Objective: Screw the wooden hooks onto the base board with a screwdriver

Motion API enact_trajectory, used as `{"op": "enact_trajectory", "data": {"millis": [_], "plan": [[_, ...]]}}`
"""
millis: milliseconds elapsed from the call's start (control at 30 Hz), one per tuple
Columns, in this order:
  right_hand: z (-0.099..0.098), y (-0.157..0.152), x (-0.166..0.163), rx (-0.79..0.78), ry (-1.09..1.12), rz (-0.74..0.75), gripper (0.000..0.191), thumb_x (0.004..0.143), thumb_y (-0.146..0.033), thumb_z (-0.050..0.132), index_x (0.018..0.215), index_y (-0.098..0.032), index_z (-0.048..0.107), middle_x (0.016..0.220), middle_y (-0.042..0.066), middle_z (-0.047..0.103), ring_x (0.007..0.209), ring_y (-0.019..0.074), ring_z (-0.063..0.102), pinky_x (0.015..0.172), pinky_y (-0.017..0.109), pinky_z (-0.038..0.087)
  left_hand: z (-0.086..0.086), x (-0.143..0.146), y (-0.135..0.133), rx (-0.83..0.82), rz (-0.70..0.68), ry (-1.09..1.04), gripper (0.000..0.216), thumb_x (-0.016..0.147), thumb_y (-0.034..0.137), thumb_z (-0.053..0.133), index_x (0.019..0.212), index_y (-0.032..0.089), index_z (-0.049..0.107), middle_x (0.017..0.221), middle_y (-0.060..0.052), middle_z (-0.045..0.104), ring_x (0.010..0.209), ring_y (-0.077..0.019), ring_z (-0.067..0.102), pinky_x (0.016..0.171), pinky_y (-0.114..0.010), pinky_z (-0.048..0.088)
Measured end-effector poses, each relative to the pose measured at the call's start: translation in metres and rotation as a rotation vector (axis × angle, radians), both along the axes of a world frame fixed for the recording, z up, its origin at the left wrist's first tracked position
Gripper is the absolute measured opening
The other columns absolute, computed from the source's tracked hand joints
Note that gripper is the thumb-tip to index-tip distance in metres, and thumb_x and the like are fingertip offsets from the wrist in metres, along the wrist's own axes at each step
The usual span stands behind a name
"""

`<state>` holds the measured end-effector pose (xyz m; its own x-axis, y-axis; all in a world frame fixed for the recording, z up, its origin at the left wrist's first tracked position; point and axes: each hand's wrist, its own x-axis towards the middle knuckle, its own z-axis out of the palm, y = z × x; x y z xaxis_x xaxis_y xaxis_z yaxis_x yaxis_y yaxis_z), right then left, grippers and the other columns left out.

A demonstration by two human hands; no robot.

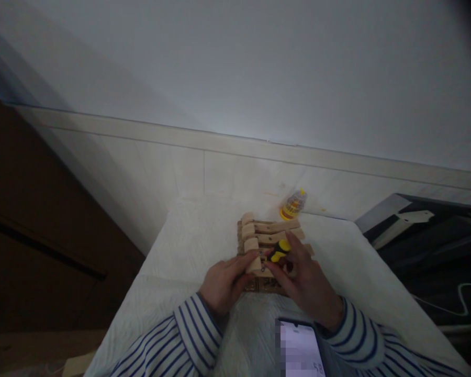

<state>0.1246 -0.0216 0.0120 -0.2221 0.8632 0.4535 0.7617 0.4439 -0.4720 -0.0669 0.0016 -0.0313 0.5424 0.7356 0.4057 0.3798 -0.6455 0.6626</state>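
Phone (pixel 301 345) lies nearest, lit, between my sleeves (pixel 199 327). On the white cloth (pixel 198 228), my left hand (pixel 222 284) pinches a wood block (pixel 254 265) between fingers and thumb; my right hand (pixel 311 287) pinches the screwdriver (pixel 279 251) just beside it. Wood strips (pixel 278 227) and a bottle (pixel 293 204) sit beyond.

R hand (pixel 308 285) grips yel/blk screwdriver (pixel 279 251); L hand (pixel 222 283) pinches wooden block (pixel 253 266) just L of grip. More wood pcs (pixel 277 226) beyond grip, clear container (pixel 293 204) w/ yel base farther out. Lit phone (pixel 303 348) on near side, white cloth (pixel 200 230) around.
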Motion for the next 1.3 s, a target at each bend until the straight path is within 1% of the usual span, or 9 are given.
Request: {"op": "enact_trajectory", "data": {"millis": [100, 167, 300, 367, 533, 767, 1033, 1200, 1300], "plan": [[-0.001, 0.001, 0.001, 0.075, -0.072, 0.045, 0.054, 0.082, -0.032, 0.050, 0.128, -0.022, 0.023, 0.082, 0.006, 0.064, 0.067, 0.0205, 0.061, 0.057, 0.035, 0.050, -0.001, -0.001, 0.000, -0.002, -0.010, -0.007, 0.046, 0.084, 0.019, 0.046, 0.128, 0.023, 0.034, 0.122, -0.005, 0.052, 0.106, -0.0157, 0.052, 0.088, -0.033, 0.044], [0.000, 0.001, 0.000, 0.084, -0.077, 0.053, 0.054, 0.081, -0.030, 0.051, 0.127, -0.021, 0.024, 0.083, 0.006, 0.064, 0.068, 0.0201, 0.061, 0.059, 0.035, 0.050, -0.001, -0.001, 0.000, -0.013, -0.003, 0.003, 0.045, 0.084, 0.020, 0.046, 0.128, 0.023, 0.034, 0.122, -0.005, 0.052, 0.106, -0.0156, 0.053, 0.088, -0.032, 0.044], [0.007, 0.000, 0.000, 0.021, -0.031, 0.079, 0.055, 0.082, -0.024, 0.049, 0.129, -0.020, 0.020, 0.095, 0.010, 0.062, 0.071, 0.0183, 0.060, 0.062, 0.034, 0.050, -0.001, -0.001, 0.000, -0.028, 0.008, 0.024, 0.045, 0.085, 0.022, 0.046, 0.128, 0.023, 0.034, 0.121, -0.005, 0.053, 0.105, -0.0168, 0.053, 0.088, -0.033, 0.045], [0.009, 0.000, 0.002, 0.004, -0.051, 0.099, 0.055, 0.083, -0.022, 0.046, 0.131, -0.021, 0.018, 0.098, 0.010, 0.062, 0.069, 0.0179, 0.060, 0.062, 0.035, 0.050, -0.002, -0.001, 0.000, -0.033, 0.009, 0.036, 0.045, 0.085, 0.022, 0.046, 0.128, 0.024, 0.034, 0.121, -0.005, 0.053, 0.105, -0.0174, 0.053, 0.087, -0.034, 0.045], [0.008, 0.001, 0.006, 0.041, -0.106, 0.129, 0.056, 0.085, -0.023, 0.042, 0.133, -0.020, 0.013, 0.087, 0.009, 0.063, 0.069, 0.0204, 0.060, 0.057, 0.036, 0.051, -0.004, -0.001, 0.001, -0.025, 0.009, 0.033, 0.045, 0.085, 0.022, 0.045, 0.128, 0.024, 0.034, 0.122, -0.005, 0.052, 0.104, -0.0171, 0.053, 0.088, -0.034, 0.045], [-0.001, 0.003, 0.007, 0.062, -0.070, 0.106, 0.046, 0.085, -0.027, 0.043, 0.127, -0.022, 0.023, 0.084, 0.008, 0.063, 0.064, 0.0189, 0.061, 0.055, 0.033, 0.051, -0.004, 0.000, 0.001, 0.002, 0.016, 0.020, 0.044, 0.084, 0.022, 0.046, 0.127, 0.023, 0.035, 0.119, -0.006, 0.054, 0.103, -0.0165, 0.054, 0.086, -0.033, 0.046], [0.000, 0.003, 0.001, 0.159, -0.067, 0.087, 0.046, 0.084, -0.027, 0.046, 0.125, -0.024, 0.025, 0.097, 0.010, 0.060, 0.070, 0.0189, 0.062, 0.055, 0.032, 0.051, -0.005, 0.000, 0.002, -0.007, 0.013, 0.023, 0.044, 0.084, 0.022, 0.046, 0.127, 0.022, 0.036, 0.119, -0.006, 0.054, 0.103, -0.0166, 0.054, 0.087, -0.034, 0.045], [-0.003, 0.002, 0.000, 0.131, -0.027, 0.073, 0.047, 0.083, -0.026, 0.049, 0.124, -0.024, 0.026, 0.090, 0.008, 0.060, 0.067, 0.0181, 0.061, 0.054, 0.031, 0.050, -0.004, 0.001, 0.001, -0.008, 0.016, 0.023, 0.045, 0.084, 0.022, 0.047, 0.127, 0.023, 0.035, 0.120, -0.005, 0.054, 0.104, -0.0161, 0.054, 0.087, -0.032, 0.045], [-0.003, -0.001, 0.002, 0.097, -0.019, 0.064, 0.049, 0.082, -0.025, 0.049, 0.124, -0.023, 0.024, 0.077, 0.004, 0.059, 0.059, 0.0169, 0.059, 0.051, 0.031, 0.048, -0.004, 0.001, 0.000, -0.008, 0.017, 0.033, 0.046, 0.084, 0.020, 0.047, 0.127, 0.024, 0.034, 0.121, -0.005, 0.053, 0.105, -0.0160, 0.053, 0.087, -0.032, 0.045]]}}
